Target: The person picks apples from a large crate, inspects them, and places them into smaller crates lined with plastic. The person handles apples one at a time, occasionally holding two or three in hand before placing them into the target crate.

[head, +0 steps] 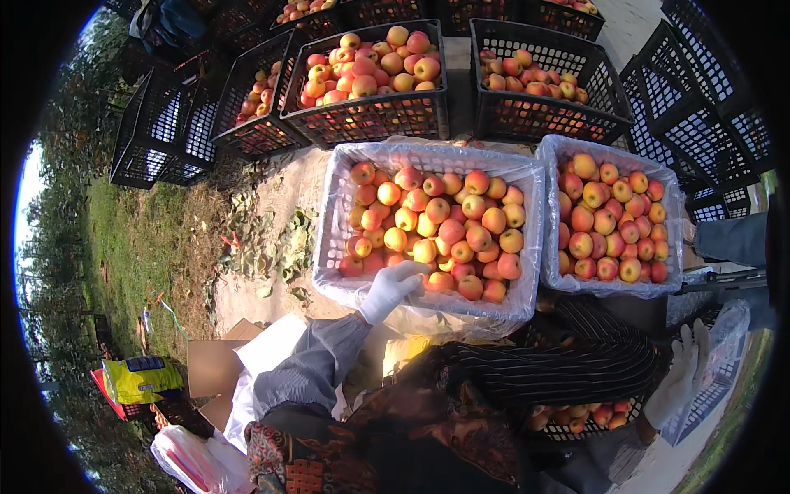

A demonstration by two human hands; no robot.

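My left hand (394, 289), in a white glove, reaches over the near rim of a plastic-lined crate (327, 216). Its fingers are curled down close to the red-and-yellow apples (452, 231) inside; whether they grip one is hidden. My right hand (676, 378), also gloved in white, is off to the right with its fingers extended and nothing visible in it. Beside it stands a crate with clear plastic film (734, 327). Below the right forearm's side, a black crate (565, 432) holds more apples.
A second lined crate (676, 216) of apples adjoins the first. Black crates (370, 126) with apples line the far side, and stacked black crates (691, 117) stand right. A person's sleeve (731, 241) shows at right. Cardboard (213, 367) and dry leaves (259, 241) lie left.
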